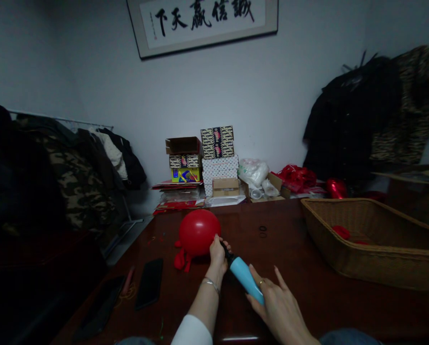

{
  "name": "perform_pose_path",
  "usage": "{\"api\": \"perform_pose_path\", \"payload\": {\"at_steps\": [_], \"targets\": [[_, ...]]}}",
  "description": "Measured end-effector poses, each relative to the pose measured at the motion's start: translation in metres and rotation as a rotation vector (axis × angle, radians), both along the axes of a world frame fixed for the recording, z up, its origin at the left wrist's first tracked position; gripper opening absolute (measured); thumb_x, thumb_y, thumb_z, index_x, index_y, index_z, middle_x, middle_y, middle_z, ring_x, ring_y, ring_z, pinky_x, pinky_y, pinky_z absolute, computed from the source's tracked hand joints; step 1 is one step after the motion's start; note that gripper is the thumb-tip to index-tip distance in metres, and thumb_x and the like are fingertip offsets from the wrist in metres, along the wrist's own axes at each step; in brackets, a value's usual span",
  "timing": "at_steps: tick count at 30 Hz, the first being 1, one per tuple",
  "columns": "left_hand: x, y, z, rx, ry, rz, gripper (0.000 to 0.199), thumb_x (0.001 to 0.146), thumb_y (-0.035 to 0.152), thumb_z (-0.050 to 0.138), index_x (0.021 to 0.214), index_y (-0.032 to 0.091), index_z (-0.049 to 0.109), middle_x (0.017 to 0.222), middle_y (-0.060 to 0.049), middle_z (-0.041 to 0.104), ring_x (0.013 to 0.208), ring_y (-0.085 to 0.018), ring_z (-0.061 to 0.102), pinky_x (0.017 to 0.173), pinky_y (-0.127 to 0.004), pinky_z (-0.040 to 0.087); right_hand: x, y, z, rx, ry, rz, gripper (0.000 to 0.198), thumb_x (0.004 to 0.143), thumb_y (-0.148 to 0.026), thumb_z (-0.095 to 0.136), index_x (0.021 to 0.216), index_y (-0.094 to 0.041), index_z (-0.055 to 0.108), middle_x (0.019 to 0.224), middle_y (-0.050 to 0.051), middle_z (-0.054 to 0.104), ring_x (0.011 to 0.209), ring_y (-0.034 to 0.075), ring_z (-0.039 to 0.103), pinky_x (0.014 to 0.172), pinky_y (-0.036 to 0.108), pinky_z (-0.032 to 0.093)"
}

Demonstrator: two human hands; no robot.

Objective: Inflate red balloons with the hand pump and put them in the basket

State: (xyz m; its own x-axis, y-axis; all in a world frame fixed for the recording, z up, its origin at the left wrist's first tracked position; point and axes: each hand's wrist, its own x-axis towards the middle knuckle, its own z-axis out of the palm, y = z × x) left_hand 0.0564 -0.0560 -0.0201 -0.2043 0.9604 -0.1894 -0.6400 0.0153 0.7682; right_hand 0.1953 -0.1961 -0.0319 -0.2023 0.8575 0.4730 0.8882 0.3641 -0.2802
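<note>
A round, inflated red balloon (199,233) sits over the dark table, its neck end hidden in my left hand (219,251). That hand is closed around the neck at the black nozzle of a light blue balloon pump (246,279). The pump slants down to the right. Its near end lies against the palm of my right hand (277,304), between thumb and index finger, while another finger sticks out. Left of the balloon and partly under it lie limp red balloons (179,259).
A wicker basket (372,258) holding red pieces stands at right. Two dark flat objects, one a phone-like slab (149,283), lie at left near rubber bands (126,293). Small black rings (263,232) rest mid-table. Stacked boxes (220,167) and plastic bags (254,172) line the back.
</note>
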Motion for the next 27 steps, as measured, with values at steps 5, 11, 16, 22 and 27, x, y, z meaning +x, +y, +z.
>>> {"api": "perform_pose_path", "payload": {"at_steps": [5, 11, 16, 22, 27], "targets": [[-0.008, 0.005, -0.001, 0.016, -0.005, 0.025, 0.027, 0.083, 0.042, 0.049, 0.071, 0.020, 0.038, 0.049, 0.006, 0.040, 0.037, -0.007, 0.038, 0.038, -0.019, 0.028, 0.016, -0.013, -0.009, -0.013, 0.028, 0.063, 0.058, 0.082, -0.022, 0.053, 0.137, -0.017, 0.036, 0.098, 0.004, 0.069, 0.088, 0.019, 0.065, 0.111, 0.047, 0.013], [-0.016, 0.008, 0.001, 0.020, -0.007, 0.033, 0.024, 0.086, 0.038, 0.045, 0.071, 0.020, 0.038, 0.048, 0.006, 0.041, 0.037, -0.008, 0.039, 0.039, -0.019, 0.028, 0.040, -0.022, -0.033, 0.105, -0.021, 0.136, 0.068, 0.081, -0.025, 0.055, 0.142, -0.020, 0.024, 0.106, 0.002, 0.067, 0.091, 0.018, 0.065, 0.112, 0.045, 0.013], [-0.016, 0.009, 0.001, 0.018, -0.014, 0.042, 0.024, 0.087, 0.036, 0.044, 0.071, 0.020, 0.038, 0.047, 0.006, 0.041, 0.037, -0.007, 0.039, 0.039, -0.018, 0.028, 0.047, -0.024, -0.038, 0.135, -0.042, 0.144, 0.068, 0.080, -0.025, 0.056, 0.141, -0.020, 0.025, 0.108, 0.002, 0.067, 0.090, 0.018, 0.065, 0.112, 0.045, 0.009], [-0.008, 0.003, -0.001, 0.003, -0.018, 0.034, 0.024, 0.087, 0.037, 0.044, 0.070, 0.020, 0.038, 0.047, 0.005, 0.042, 0.036, -0.008, 0.039, 0.038, -0.019, 0.027, 0.034, -0.020, -0.026, 0.027, 0.026, 0.098, 0.061, 0.080, -0.023, 0.053, 0.138, -0.018, 0.033, 0.099, 0.002, 0.069, 0.088, 0.018, 0.065, 0.111, 0.047, 0.012], [0.001, -0.005, -0.007, 0.003, -0.026, 0.020, 0.026, 0.084, 0.040, 0.048, 0.070, 0.020, 0.038, 0.046, 0.005, 0.043, 0.037, -0.008, 0.040, 0.038, -0.019, 0.028, 0.016, -0.007, -0.011, -0.027, 0.028, 0.047, 0.058, 0.079, -0.020, 0.055, 0.135, -0.016, 0.040, 0.094, 0.004, 0.069, 0.083, 0.018, 0.066, 0.111, 0.047, 0.012]]}}
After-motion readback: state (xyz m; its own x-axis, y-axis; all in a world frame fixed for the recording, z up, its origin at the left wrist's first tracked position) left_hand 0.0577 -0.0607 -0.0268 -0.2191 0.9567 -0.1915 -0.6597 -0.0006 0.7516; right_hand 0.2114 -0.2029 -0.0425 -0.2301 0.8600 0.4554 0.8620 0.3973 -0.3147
